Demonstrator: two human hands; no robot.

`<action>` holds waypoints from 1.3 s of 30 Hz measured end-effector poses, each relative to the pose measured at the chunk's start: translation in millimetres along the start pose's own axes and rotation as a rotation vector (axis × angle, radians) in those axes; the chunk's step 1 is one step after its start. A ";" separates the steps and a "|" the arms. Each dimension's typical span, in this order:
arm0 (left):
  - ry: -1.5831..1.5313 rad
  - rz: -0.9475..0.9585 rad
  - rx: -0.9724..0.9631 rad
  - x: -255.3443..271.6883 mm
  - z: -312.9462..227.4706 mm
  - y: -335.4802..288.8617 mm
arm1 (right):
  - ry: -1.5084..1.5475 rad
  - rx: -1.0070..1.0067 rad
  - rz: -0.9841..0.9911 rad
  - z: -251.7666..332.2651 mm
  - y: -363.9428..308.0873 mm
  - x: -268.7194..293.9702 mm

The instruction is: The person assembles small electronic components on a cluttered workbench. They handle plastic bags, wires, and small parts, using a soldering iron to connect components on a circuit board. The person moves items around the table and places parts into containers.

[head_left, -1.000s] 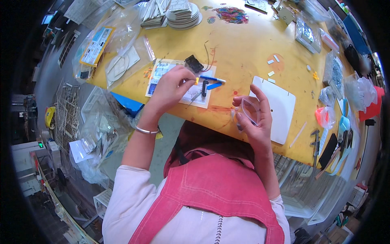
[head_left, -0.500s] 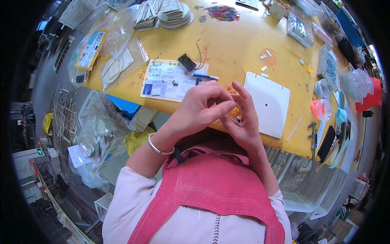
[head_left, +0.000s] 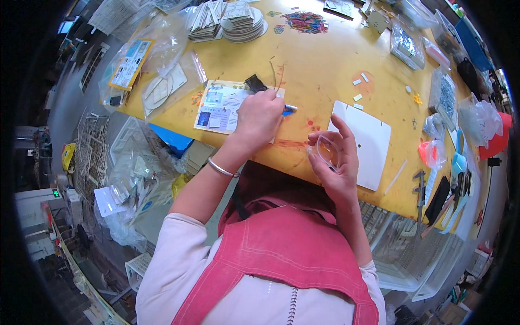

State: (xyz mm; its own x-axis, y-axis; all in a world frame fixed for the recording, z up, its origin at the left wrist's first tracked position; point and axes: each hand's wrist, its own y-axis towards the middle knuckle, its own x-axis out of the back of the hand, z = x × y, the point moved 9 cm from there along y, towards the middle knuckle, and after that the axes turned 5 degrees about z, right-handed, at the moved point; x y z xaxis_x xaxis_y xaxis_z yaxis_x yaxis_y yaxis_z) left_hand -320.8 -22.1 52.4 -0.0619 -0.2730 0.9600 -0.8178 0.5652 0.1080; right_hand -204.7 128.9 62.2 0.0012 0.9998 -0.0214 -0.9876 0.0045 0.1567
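Observation:
My left hand reaches forward over a printed instruction sheet on the yellow table, fingers bent down beside a small black part with thin wires and a blue tool. Whether it grips anything is hidden under the fingers. My right hand is raised near the table's front edge and holds a small clear plastic bag pinched open between thumb and fingers. A white square board lies just right of that hand.
Stacks of round and flat wooden pieces and coloured bits sit at the back. Clear bags of parts line the right edge, with tools at the front right. Plastic bags and sheets lie at the left corner.
Half a second ago both hands were together at the small bag near the table edge. My left hand has since gone forward to the instruction sheet, while the right hand keeps the bag.

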 end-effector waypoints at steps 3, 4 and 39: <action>-0.002 -0.021 -0.008 -4.1 -2.9 2.3 | 0.023 -0.057 -0.009 -2.7 -1.1 -0.5; -0.007 -0.047 -0.015 -2.9 -4.1 2.3 | 0.025 -0.065 -0.014 -2.6 -1.2 -0.9; -0.408 -0.307 0.156 50.2 27.2 -100.9 | -0.065 -0.072 0.054 -3.4 -0.8 -14.9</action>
State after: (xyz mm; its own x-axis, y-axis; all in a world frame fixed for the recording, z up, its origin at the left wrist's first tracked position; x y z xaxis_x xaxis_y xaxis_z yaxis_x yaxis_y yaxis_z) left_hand -257.0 -114.0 82.7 0.0014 -0.7054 0.7088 -0.9068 0.2979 0.2982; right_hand -204.4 113.9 59.0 -0.0445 0.9978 0.0496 -0.9952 -0.0485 0.0845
